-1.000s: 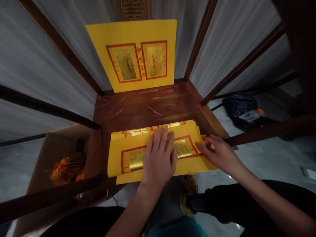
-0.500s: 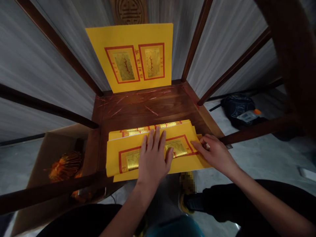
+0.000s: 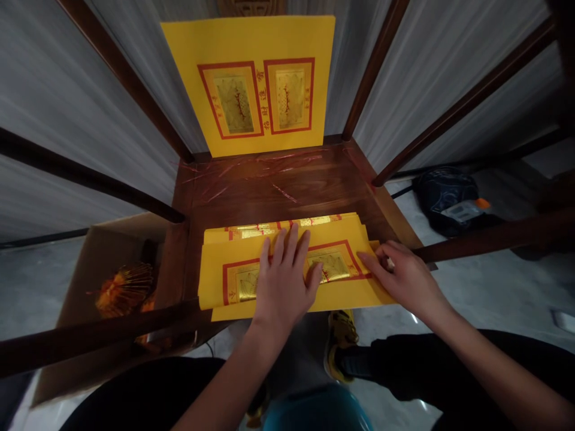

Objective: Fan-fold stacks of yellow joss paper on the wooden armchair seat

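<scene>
Because loose paper is likely to slide on polished wood, the stack of yellow papers (image 3: 345, 296) appears to be held down by the left hand (image 3: 285, 281), which is laid flat on top with its fingers spread. The stack is placed along the front of the wooden chair seat (image 3: 323, 191), with its near edge overhanging the seat, so that it is within easy reach and its right edge is left free. At that edge, the right hand (image 3: 404, 281) is curled, with its fingers drawn together at the corner of the sheets. Whether the sheets are actually pinched cannot be told, as the thumb is largely hidden. The printed panels (image 3: 332, 266) on the top sheet are partly covered by the left hand. A single yellow sheet (image 3: 256, 36) is stood upright against the chair back, where it is kept apart from the stack, and thin red strands (image 3: 285, 193) are scattered across the seat. A bundle of gold and red paper (image 3: 126, 290) is held in a cardboard box (image 3: 112, 245) beside the chair.
</scene>
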Demonstrator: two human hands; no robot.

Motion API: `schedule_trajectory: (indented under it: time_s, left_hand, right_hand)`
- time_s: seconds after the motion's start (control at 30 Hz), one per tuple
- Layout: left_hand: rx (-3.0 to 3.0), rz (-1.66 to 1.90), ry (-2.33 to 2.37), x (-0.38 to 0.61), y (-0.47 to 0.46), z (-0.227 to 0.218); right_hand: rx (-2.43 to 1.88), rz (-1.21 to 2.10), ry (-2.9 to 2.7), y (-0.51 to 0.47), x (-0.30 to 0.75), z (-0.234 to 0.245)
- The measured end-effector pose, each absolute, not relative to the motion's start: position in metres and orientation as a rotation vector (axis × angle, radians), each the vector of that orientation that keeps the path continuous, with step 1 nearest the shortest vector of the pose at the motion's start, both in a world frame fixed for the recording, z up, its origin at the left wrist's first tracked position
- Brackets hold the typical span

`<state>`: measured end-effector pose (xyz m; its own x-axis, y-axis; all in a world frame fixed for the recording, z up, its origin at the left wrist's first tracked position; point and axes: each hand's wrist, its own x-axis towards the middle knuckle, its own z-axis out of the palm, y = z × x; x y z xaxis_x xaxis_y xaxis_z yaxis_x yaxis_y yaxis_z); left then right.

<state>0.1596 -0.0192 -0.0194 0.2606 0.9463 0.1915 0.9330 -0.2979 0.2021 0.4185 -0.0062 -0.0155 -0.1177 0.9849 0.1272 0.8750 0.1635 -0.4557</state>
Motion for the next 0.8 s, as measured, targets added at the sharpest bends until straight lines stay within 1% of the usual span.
schedule_trajectory:
  time_s: [0.13,0.23,0.33,0.4,0.47,0.57,0.67,0.8]
  left_hand:
    - [2.493,0.417,1.796,0.151,-0.017,-0.019]
    - [2.526,0.427,1.75,0.143,-0.014,-0.019]
    - [2.535,0.456,1.733,0.138,-0.013,-0.02]
    - [2.538,0.476,1.736,0.138,-0.012,-0.021]
    - [2.546,0.469,1.738,0.138,-0.011,-0.023]
    - [2.574,0.416,1.728,0.138,-0.009,-0.023]
    - [2.602,0.4,1.703,0.135,-0.008,-0.021]
    - [2.63,0.48,1.642,0.123,-0.006,-0.016]
  right_hand:
    - [-1.785,0.37,-2.054,-0.007,0.42,-0.018]
    - [-1.877,0.358,-2.026,-0.007,0.424,-0.018]
    - [-1.882,0.13,-2.07,-0.005,0.418,-0.01]
    - [-1.754,-0.08,-2.127,-0.002,0.401,-0.002]
    - [-1.572,-0.167,-2.2,0.001,0.374,0.004]
    - [-1.356,-0.01,-2.374,0.007,0.33,0.003]
    - [-1.374,0.018,-2.446,0.014,0.307,-0.01]
    - [-1.417,0.07,-2.398,0.018,0.311,-0.023]
